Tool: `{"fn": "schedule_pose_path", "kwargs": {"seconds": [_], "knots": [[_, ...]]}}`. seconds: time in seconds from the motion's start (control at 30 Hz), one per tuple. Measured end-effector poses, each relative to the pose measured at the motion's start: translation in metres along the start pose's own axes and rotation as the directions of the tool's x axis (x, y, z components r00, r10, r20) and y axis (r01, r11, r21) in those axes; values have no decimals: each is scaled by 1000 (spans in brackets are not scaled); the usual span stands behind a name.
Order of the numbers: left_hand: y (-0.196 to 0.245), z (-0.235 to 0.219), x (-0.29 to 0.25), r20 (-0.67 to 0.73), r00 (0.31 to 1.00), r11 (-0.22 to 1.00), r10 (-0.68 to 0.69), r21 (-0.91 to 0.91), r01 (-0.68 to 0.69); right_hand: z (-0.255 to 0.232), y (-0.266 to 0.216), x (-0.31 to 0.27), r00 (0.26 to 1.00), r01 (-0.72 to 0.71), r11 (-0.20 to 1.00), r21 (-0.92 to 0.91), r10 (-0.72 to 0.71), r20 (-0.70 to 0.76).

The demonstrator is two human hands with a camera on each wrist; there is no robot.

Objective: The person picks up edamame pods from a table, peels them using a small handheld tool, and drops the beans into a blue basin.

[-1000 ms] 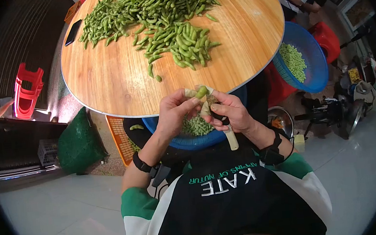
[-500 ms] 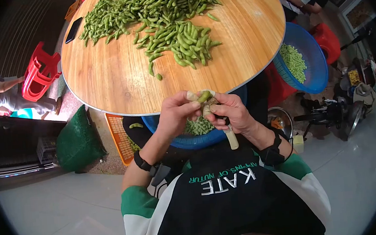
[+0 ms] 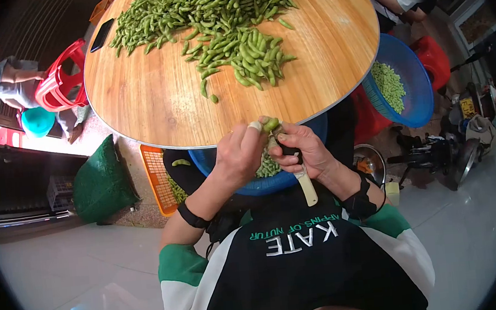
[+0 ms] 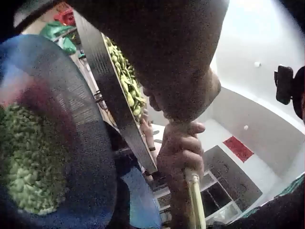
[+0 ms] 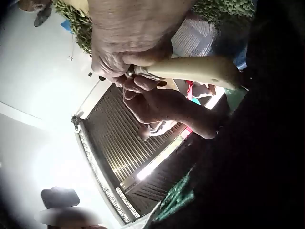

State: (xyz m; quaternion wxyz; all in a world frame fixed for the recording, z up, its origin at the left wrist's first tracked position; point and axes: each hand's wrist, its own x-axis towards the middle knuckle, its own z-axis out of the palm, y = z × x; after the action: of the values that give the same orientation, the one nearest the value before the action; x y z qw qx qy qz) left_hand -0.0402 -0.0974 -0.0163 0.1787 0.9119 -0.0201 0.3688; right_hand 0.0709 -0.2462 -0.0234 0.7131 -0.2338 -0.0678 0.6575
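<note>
Left hand: the left hand point(image 3: 241, 154) is held just below the near edge of the round wooden table point(image 3: 137, 100); a green pod point(image 3: 269, 124) is pinched between its curled thumb and fingertips, one fingertip being wrapped in pale tape.
Right hand: the right hand point(image 3: 303, 150) is closed around a knife point(image 3: 304, 181), whose cream handle point(image 5: 200, 69) is seen sticking out below the fist toward the body; the blade is hidden by the fingers. The two hands are touching at the pod.
Pod: it is held in the air between both hands, over the blue basin on the lap, just off the table's near edge.
Lap basin: a blue basin point(image 3: 274, 183) is set under the hands, partly covered by them; shelled green beans point(image 3: 268, 166) are seen lying in it. In the left wrist view its meshed wall point(image 4: 71, 124) and the beans are shown blurred.
Second basin: a blue mesh basin point(image 3: 415, 81) is placed off the table's right edge; a heap of shelled beans point(image 3: 389, 83) is held in it.
Table: a large pile of unshelled pods point(image 3: 212, 16) is spread over the far half, with a smaller heap point(image 3: 251, 51) nearer the middle; a dark phone point(image 3: 102, 34) is laid at the far left edge.
Orange crate: an orange mesh crate point(image 3: 157, 178) is seen on the floor under the near left edge, a few pods lying in it.
Green sack: a green net sack point(image 3: 102, 182) is rested on the floor left of the crate.
</note>
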Motion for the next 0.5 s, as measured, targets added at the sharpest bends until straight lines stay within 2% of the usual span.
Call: {"fn": "schedule_pose_path", "kwargs": {"seconds": [0.13, 0.17, 0.2, 0.23, 0.3, 0.33, 0.37, 0.4, 0.43, 0.47, 0.5], "knots": [[-1, 0, 1, -17, 1000, 996, -26, -89, 24, 0, 1, -1, 1000, 25, 998, -59, -26, -17], [-2, -1, -3, 74, 964, 913, -254, -312, 264, -3, 0, 0, 999, 24, 997, -69, -27, -37], [-1, -2, -5, 211, 873, 727, -440, -487, 484, -4, 0, 0, 998, 21, 997, -80, -26, -57], [0, -1, -6, 209, 874, 728, -440, -487, 483, -4, 0, 0, 998, 22, 996, -81, -26, -55], [3, 3, -6, 441, 616, 258, -653, -635, 728, 0, 0, -1, 988, 112, 940, -321, -140, -66], [3, 6, -8, 455, 610, 257, -649, -624, 738, 4, 0, -1, 988, 114, 939, -324, -141, -61], [5, 7, -9, 451, 612, 261, -649, -624, 737, 9, 1, -2, 946, 168, 762, -626, -302, -114], [7, 7, -9, 369, 673, 416, -641, -569, 709, 13, 2, -2, 879, 159, 494, -855, -465, -105], [8, 7, -8, 284, 735, 562, -616, -495, 662, 13, 3, -1, 880, 169, 489, -856, -466, -93], [6, 13, -14, 217, 792, 672, -571, -431, 603, 10, 3, 2, 790, 222, 163, -961, -608, 79], [12, 8, -11, 280, 763, 663, -583, -378, 646, 8, 3, 6, 680, 228, -181, -957, -673, 290]]}}
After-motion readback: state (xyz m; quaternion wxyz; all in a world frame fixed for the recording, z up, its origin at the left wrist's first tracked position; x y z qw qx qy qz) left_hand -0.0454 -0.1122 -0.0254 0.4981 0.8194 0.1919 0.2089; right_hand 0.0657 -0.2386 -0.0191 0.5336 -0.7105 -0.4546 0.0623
